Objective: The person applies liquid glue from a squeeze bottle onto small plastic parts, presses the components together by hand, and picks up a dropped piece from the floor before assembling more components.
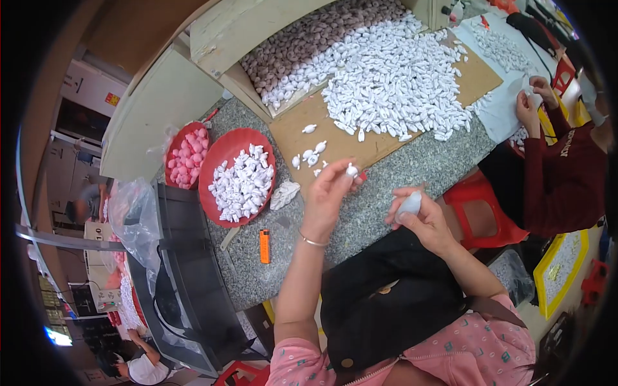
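My left hand [327, 196], raised over the stone-topped table, pinches a small white moulded piece [351, 170] between thumb and fingers. A bit of red shows beside that piece; I cannot make out what it is. To the right, apart from it, my right hand [425, 222] is closed around a pale grey-white rounded thing [409, 204], whose kind I cannot tell. Several loose white pieces [311, 157] lie on the cardboard [290, 132] beyond my left hand. A big pile of similar white pieces [399, 83] covers the cardboard farther back.
Left of my hands stand a red plate [205, 186] of white pieces and a smaller bowl of pink pieces [187, 154]. An orange lighter [264, 246] and a crumpled white cloth [284, 194] lie nearby. At right a co-worker in a dark red sleeve [531, 174] handles something small.
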A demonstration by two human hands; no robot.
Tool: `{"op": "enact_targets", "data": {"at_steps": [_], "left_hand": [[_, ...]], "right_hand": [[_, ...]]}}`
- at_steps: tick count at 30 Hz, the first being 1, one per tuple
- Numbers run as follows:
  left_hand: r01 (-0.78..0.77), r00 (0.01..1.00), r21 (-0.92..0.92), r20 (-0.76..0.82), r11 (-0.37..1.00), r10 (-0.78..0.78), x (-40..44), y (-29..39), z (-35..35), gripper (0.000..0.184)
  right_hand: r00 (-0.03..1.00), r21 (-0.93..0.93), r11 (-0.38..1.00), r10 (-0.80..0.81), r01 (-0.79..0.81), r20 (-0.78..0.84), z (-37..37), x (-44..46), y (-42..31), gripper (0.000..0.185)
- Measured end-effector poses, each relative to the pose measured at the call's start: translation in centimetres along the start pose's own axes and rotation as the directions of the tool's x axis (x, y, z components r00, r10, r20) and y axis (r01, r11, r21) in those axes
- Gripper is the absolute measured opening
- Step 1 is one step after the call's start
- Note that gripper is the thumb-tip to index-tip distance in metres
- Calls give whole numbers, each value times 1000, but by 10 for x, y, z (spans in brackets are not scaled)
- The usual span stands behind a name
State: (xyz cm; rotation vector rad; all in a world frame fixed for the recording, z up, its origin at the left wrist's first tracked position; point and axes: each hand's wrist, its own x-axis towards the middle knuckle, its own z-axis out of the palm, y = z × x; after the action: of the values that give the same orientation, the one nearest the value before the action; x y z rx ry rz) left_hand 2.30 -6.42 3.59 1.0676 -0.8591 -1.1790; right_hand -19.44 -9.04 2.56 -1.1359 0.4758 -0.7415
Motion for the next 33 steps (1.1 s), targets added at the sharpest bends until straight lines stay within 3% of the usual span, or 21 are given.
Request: {"op": "enact_targets", "data": {"at_steps": [2, 3, 5, 8, 12, 15, 16, 18, 21, 33], "left_hand": [[40, 999, -330, -6, 943, -45, -27, -10, 8, 21], [28, 998, -451, -31, 892, -47, -37, -17, 14, 20], [-20, 998, -571, -65, 820, -20, -55, -24, 24, 19], [-214, 974, -250, -130, 944, 187, -67, -46, 30, 20], [-141, 990, -261, -9, 955, 144, -75, -54, 23, 18], [-170, 984, -113, -72, 979, 163, -75, -48, 29, 20], [-200, 977, 69, -61, 977, 204, -76, -45, 28, 22], [-248, 960, 420, -17, 873, 281, -78, -41, 27, 27], [-286, 942, 552, 12, 783, 335, -80, -33, 33, 29], [-310, 934, 627, 60, 715, 353, -78, -27, 29, 35]], "right_hand": [[988, 58, 995, 76, -85, 132, 9, 1, -6, 35], [986, 59, 997, 43, -53, 161, 15, 1, -3, 33], [991, -3, 999, 39, -39, 125, 26, 2, 1, 31], [997, 40, 996, 72, -73, 37, 31, 0, 7, 27], [999, -60, 997, 54, -55, -4, 20, -1, 15, 24], [999, -191, 981, 42, -44, -14, 18, -2, 12, 22], [999, -217, 975, 31, -38, -34, 18, -1, 14, 22], [997, -271, 962, 27, -44, -67, 16, -3, 15, 22], [993, -310, 947, 49, -81, -111, 18, 3, 11, 23], [987, -285, 947, 129, -151, -94, 19, 4, 17, 24]]}}
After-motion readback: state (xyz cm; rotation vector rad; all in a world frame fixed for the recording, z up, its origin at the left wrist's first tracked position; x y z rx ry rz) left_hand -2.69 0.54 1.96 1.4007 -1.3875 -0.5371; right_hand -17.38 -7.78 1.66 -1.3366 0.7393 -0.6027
